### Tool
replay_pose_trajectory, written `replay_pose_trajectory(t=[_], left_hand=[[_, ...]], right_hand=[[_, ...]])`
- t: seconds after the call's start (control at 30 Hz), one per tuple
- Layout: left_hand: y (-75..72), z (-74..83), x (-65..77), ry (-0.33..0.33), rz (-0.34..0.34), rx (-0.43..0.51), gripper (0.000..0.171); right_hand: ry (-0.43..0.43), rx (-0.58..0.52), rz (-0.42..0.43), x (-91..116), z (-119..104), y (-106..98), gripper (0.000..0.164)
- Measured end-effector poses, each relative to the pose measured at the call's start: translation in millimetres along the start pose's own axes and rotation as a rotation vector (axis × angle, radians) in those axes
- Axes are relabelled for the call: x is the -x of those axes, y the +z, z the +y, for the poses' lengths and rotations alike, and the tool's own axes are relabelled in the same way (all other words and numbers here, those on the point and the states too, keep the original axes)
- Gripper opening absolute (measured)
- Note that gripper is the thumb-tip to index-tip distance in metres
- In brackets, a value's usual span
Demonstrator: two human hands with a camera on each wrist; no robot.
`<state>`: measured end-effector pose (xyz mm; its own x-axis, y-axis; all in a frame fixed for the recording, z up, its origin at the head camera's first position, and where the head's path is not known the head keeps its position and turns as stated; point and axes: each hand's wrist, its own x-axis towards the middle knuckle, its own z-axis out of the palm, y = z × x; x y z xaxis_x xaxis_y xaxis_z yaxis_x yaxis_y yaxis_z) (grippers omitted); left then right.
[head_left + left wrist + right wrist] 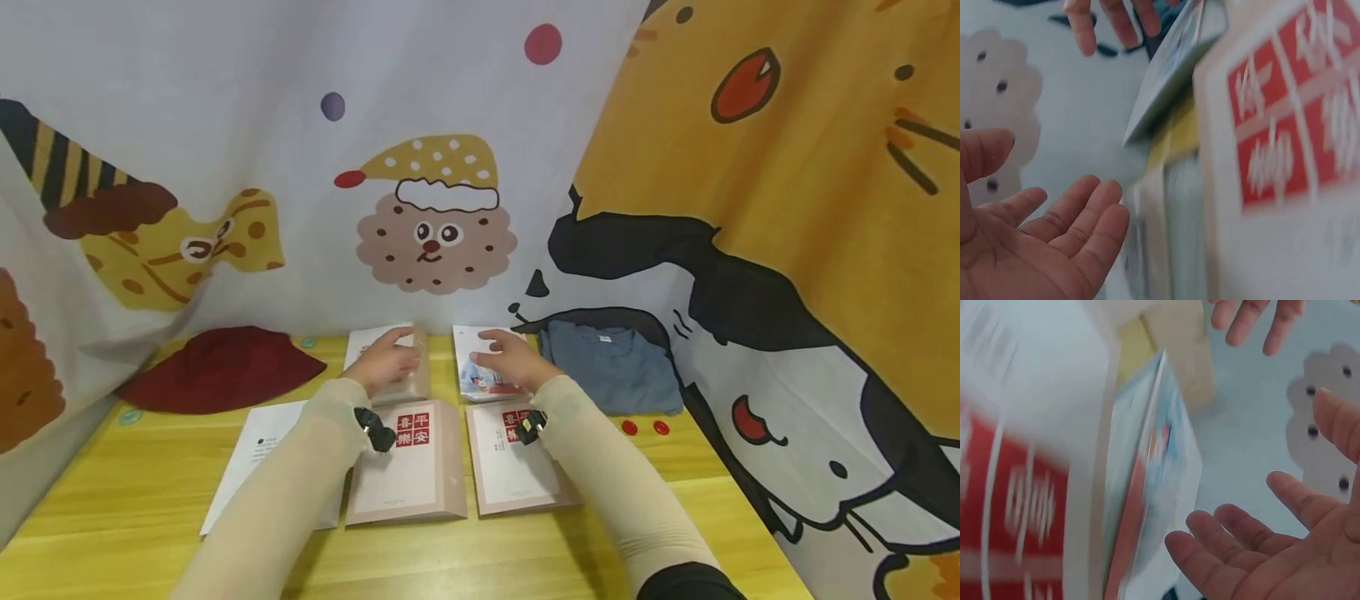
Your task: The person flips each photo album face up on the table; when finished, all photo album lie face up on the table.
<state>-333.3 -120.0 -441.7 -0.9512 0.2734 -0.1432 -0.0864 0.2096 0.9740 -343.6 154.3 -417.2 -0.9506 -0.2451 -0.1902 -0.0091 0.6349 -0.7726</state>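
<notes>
My left hand hovers over the back-left booklet, its fingers apart and relaxed. Over the back-right booklet, which has a blue and red picture, my right hand is held with loosely bent fingers. Both palms look bare in the wrist views, the left hand and the right hand each beside booklet edges. Closer to me lie two pale pink booklets with red character squares, a left one and a right one; my right wrist partly covers the latter's squares.
A white printed booklet lies under my left forearm. At the back left is a dark red bucket hat; a folded blue-grey shirt lies at the right. Two red discs sit before it. A patterned curtain hangs behind the yellow table.
</notes>
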Motion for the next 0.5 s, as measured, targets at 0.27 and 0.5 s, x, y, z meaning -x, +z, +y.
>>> replay_pose_trajectory(t=[0.27,0.5], left_hand=[[-45.2,-13.3,13.3,-0.085,0.097,-0.099,0.072],[-66.0,-22.8,21.8,-0.152,0.123,-0.156,0.074]], right_hand=[[-0.121,0.021,-0.082,-10.1,-22.6,38.8,0.068],[-0.166,0.035,-0.138,-21.2,-37.1,65.2,0.072]])
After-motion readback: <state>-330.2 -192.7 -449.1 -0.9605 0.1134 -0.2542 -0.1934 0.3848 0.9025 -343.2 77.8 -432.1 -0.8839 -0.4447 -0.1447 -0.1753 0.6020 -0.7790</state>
